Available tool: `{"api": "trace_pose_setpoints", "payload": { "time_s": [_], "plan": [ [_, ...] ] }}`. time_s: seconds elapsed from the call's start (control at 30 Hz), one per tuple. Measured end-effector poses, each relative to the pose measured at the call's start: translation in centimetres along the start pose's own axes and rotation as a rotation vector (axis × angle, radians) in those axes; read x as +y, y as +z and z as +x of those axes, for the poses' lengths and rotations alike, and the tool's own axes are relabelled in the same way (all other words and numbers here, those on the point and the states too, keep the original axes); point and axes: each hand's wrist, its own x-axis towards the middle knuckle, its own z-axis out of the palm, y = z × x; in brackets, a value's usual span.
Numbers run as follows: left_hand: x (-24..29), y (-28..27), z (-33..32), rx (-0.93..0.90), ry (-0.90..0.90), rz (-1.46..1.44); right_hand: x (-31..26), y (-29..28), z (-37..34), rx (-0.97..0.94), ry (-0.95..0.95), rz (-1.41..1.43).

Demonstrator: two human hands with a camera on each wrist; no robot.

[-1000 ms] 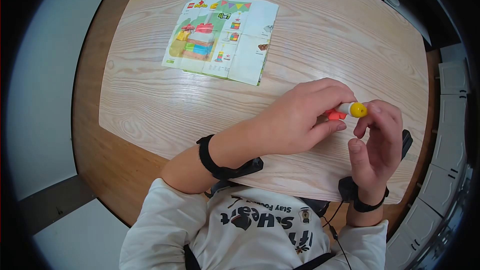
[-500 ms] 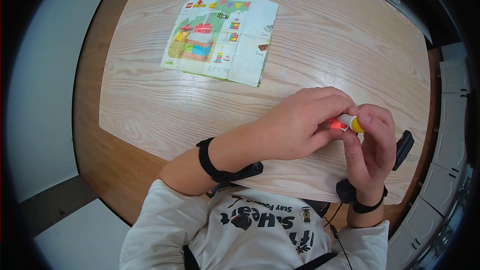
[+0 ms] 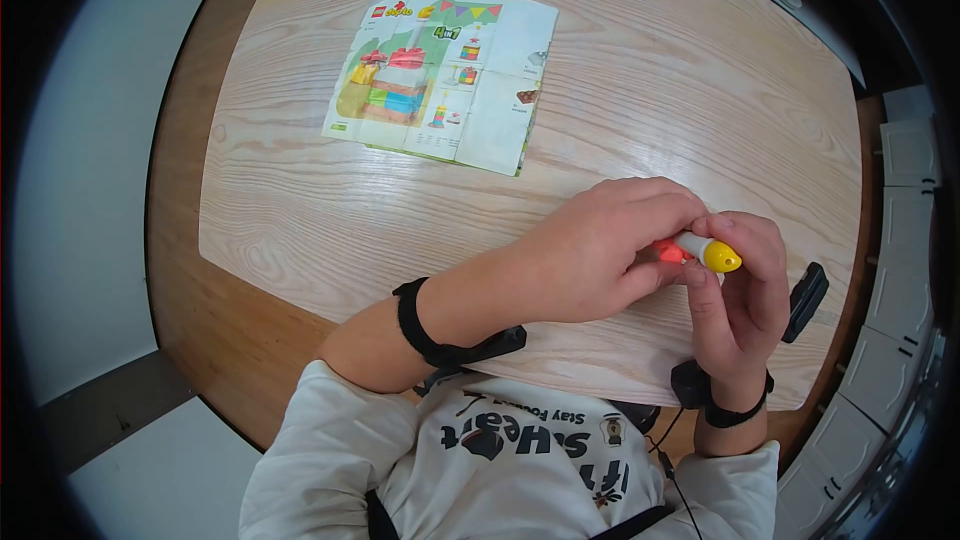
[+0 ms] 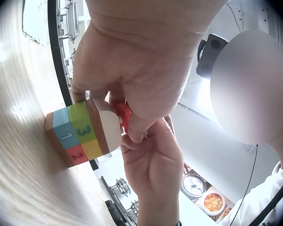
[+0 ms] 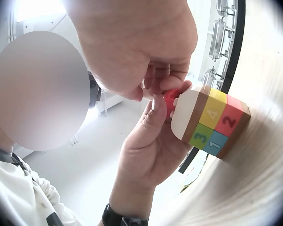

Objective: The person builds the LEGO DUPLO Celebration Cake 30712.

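Note:
In the wrist views, a toy cake of numbered blocks (image 4: 80, 132) (image 5: 212, 122) stands on the table, with brown layers and a white top. A red piece (image 4: 125, 116) (image 5: 170, 101) sits on the white top. The left hand (image 3: 610, 245) grips around the cake's upper part, its thumb against the red piece. A white candle (image 3: 692, 244) with a yellow flame (image 3: 722, 257) rises between the hands in the head view. The right hand (image 3: 745, 290) pinches about the candle's lower part; its exact contact is partly hidden.
A folded instruction leaflet (image 3: 440, 80) lies on the wooden table (image 3: 300, 210) toward the far left. Black wrist straps and camera mounts sit at both wrists, and a thin cable (image 3: 680, 490) hangs before the shirt.
Both hands have shifted slightly nearer the body. The right fingers came onto the candle, covering part of the yellow flame, then moved off it, so the flame shows again.

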Motion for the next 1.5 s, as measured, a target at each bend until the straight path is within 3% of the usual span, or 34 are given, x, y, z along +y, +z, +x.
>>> {"api": "trace_pose_setpoints", "payload": {
  "time_s": [0.6,0.97,1.5],
  "plan": [
    [0.8,-0.3,0.4,0.026,0.036,0.029,-0.6,-0.2,1.0,-0.012,0.034,0.048],
    [0.7,0.1,-0.5,0.052,-0.177,-0.056,0.3,0.4,0.0,0.033,0.075,0.146],
    [0.8,0.4,-0.8,0.100,-0.276,-0.094,1.0,0.8,-0.2,0.015,0.119,0.141]
  ]
}}
